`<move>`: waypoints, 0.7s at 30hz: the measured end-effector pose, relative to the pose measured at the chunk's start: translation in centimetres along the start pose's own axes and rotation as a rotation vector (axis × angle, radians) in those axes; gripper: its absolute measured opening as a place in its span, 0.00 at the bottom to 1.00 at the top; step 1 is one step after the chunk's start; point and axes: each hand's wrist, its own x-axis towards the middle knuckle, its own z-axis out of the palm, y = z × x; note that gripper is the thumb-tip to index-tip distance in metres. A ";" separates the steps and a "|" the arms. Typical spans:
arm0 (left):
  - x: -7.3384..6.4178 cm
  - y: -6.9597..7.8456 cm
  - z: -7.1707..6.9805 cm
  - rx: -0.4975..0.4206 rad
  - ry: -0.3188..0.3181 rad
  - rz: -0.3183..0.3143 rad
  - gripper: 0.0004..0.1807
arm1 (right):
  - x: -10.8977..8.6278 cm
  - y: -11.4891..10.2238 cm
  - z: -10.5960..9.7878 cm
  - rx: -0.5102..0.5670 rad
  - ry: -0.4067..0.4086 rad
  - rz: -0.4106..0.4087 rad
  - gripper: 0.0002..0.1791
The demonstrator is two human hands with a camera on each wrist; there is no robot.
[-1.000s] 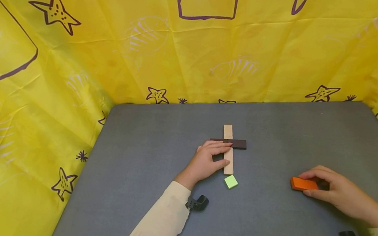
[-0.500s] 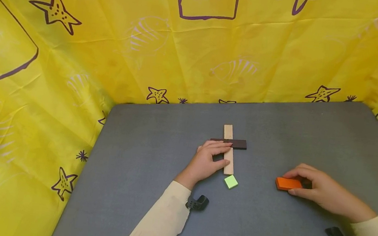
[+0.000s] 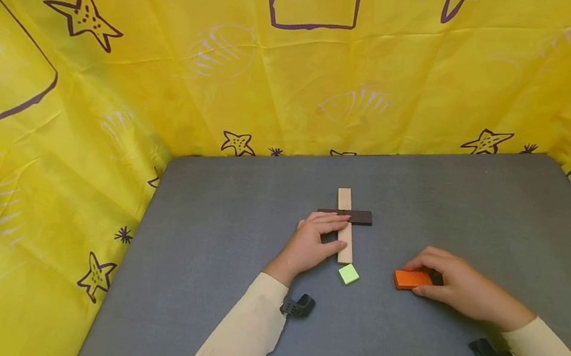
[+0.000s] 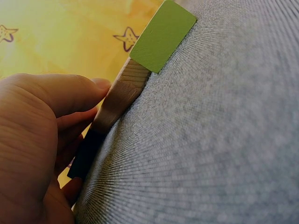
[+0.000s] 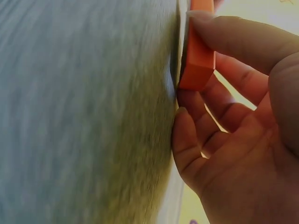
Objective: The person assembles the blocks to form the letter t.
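My right hand (image 3: 458,285) pinches an orange rectangular block (image 3: 411,280) between thumb and fingers, low over the table. In the right wrist view, the thumb lies on one side of the orange block (image 5: 201,60) and fingers lie behind it. My left hand (image 3: 309,244) rests on a cross of blocks, its fingertips on a dark brown block (image 3: 361,217) and its thumb at a pale wooden block (image 3: 346,245). Another pale wooden part (image 3: 345,198) shows beyond the dark one; whether both are one piece cannot be told. A light green block (image 3: 348,274) sits at the near end, turned at an angle.
The blocks lie on a grey table (image 3: 238,208). A yellow cloth (image 3: 287,82) with starfish and fish drawings hangs behind and beside it. Dark straps with devices (image 3: 298,306) are on both wrists.
My right hand has moved left across the table with the orange block, closer to the green block. My left hand and the cross of blocks have stayed still.
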 end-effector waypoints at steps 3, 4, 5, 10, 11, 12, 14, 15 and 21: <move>0.0 -0.1 0.0 -0.002 0.002 0.000 0.26 | 0.4 -0.3 0.4 -0.030 -0.010 -0.013 0.17; 0.0 -0.1 0.0 -0.002 0.003 0.000 0.26 | 0.5 -0.4 0.6 -0.040 -0.010 -0.015 0.17; 0.0 -0.1 0.0 -0.003 0.004 0.001 0.26 | 0.6 -0.5 0.7 -0.049 -0.013 -0.014 0.18; 0.0 -0.1 0.0 -0.002 0.003 0.004 0.26 | 1.1 -1.0 1.2 -0.089 -0.040 0.001 0.18; -0.1 0.0 0.0 -0.001 0.003 0.004 0.26 | 1.2 -1.1 1.3 -0.095 -0.044 0.003 0.18; 0.0 0.0 0.0 -0.001 0.003 0.004 0.26 | 1.3 -1.2 1.4 -0.098 -0.047 0.006 0.19; 0.0 -0.1 -0.1 -0.001 0.002 0.005 0.26 | 1.4 -1.3 1.5 -0.101 -0.052 0.008 0.19; 0.0 -0.1 -0.1 -0.001 0.002 0.005 0.26 | 1.5 -1.4 1.6 -0.101 -0.053 0.007 0.19; 0.0 -0.1 0.0 0.000 0.001 -0.003 0.26 | 2.0 -1.7 2.4 -0.102 -0.028 -0.040 0.19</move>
